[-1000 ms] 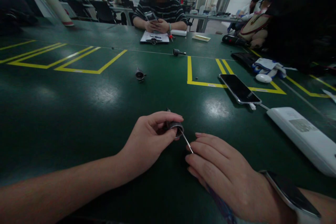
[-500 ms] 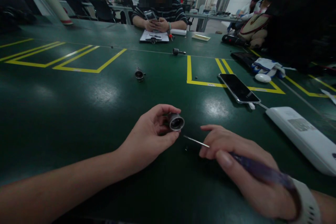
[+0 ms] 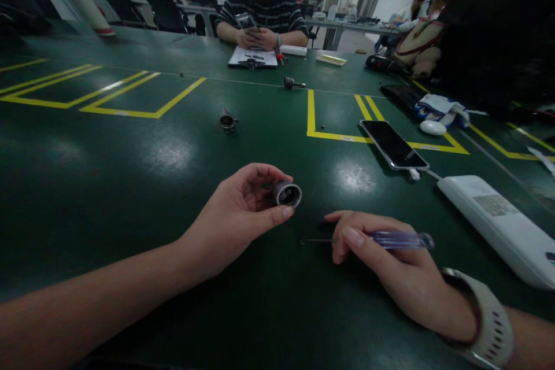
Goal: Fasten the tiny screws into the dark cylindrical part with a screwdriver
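Note:
My left hand (image 3: 243, 214) pinches a small grey metal cylinder (image 3: 287, 193) between thumb and fingers, its open end facing me, a little above the green table (image 3: 130, 185). My right hand (image 3: 390, 266) grips a thin screwdriver (image 3: 390, 239) with a clear purple handle, lying almost level with its shaft pointing left. The tip stops just below and right of the cylinder, apart from it. A pale watch band wraps my right wrist.
A second metal part (image 3: 227, 121) and a bolt-like part (image 3: 291, 83) lie further out. A black phone (image 3: 392, 144) and a white box (image 3: 498, 225) sit at the right. Across the table a person in a striped top holds a phone over a clipboard (image 3: 254, 58). Yellow tape marks rectangles.
The screwdriver tip has come out of the cylinder. My right hand has swung it down and to the right until it lies level, and my left hand has lifted the cylinder slightly.

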### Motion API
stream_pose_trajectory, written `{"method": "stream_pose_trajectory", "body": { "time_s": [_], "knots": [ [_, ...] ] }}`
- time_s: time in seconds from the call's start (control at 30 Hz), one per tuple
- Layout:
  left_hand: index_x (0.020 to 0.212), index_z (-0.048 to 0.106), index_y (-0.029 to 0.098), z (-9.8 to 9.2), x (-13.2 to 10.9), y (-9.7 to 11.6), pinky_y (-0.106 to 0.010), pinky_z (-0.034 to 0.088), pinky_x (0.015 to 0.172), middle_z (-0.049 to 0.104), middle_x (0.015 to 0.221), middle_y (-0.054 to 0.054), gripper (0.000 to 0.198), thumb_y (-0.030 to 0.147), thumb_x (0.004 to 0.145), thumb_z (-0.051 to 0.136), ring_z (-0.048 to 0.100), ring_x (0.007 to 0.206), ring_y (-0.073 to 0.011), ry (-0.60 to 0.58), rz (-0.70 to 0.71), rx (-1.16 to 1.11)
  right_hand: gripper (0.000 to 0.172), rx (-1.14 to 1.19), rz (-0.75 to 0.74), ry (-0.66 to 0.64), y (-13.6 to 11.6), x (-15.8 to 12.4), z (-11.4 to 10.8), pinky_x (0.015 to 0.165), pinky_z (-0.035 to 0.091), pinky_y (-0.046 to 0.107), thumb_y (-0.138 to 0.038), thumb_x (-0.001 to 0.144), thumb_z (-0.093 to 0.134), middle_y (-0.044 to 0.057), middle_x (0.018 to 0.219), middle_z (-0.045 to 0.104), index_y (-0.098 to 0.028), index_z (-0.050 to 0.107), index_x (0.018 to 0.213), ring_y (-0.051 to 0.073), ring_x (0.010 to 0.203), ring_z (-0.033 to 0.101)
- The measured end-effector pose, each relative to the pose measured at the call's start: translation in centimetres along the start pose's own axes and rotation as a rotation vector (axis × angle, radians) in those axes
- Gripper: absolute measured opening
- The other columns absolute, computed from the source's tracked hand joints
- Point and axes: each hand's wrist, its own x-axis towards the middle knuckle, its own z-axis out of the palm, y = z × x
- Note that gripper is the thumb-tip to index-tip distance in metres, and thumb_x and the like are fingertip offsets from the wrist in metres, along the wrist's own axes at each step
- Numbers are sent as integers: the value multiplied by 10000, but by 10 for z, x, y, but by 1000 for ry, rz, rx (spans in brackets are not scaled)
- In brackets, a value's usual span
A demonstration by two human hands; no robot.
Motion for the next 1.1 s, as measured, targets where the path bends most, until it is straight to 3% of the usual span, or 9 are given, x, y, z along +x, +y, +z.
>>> {"method": "stream_pose_trajectory", "body": {
  "time_s": [0.2,0.37,0.53,0.73,0.93,1.1],
  "knots": [
    [951,593,151,2,-1,2,-207,525,794,694,932,-5,336,107,655,743,652,862,-115,-8,-11,-4,266,-83,1,-59,-1,0,1,882,434,320,-272,919,459,-1,682,604,-188,604,712,148,787,599],
    [988,620,160,3,-2,4,-205,523,781,706,926,-11,330,126,679,732,646,854,-118,-16,-19,1,288,-124,-28,-57,-6,-1,2,892,421,352,-245,925,439,-13,641,564,-174,566,676,119,659,561],
    [1033,640,177,3,-2,5,-209,539,658,701,966,-26,269,206,766,659,634,777,-118,25,15,19,238,-223,-145,-73,-11,-2,4,830,449,366,-177,911,416,-3,627,538,-166,533,704,125,628,523],
    [1063,607,180,4,-2,-1,-292,550,812,675,1060,-35,254,217,812,595,626,990,-177,36,61,-54,115,-316,-274,-136,-6,-4,6,841,463,388,-136,886,451,26,750,593,-177,555,859,154,724,557],
    [1056,615,156,6,-4,3,-282,524,855,699,995,-37,304,165,752,633,651,912,-157,19,-15,83,113,-410,-532,-36,-7,-6,2,850,492,378,-115,853,490,77,828,652,-143,562,935,180,815,613],
    [1041,638,162,9,-6,2,-277,527,827,704,972,-34,321,148,720,638,653,899,-163,-19,-8,154,108,-483,-526,-65,-7,-4,5,813,514,356,-154,879,499,79,884,652,-152,567,963,185,867,611]
  ]
}}
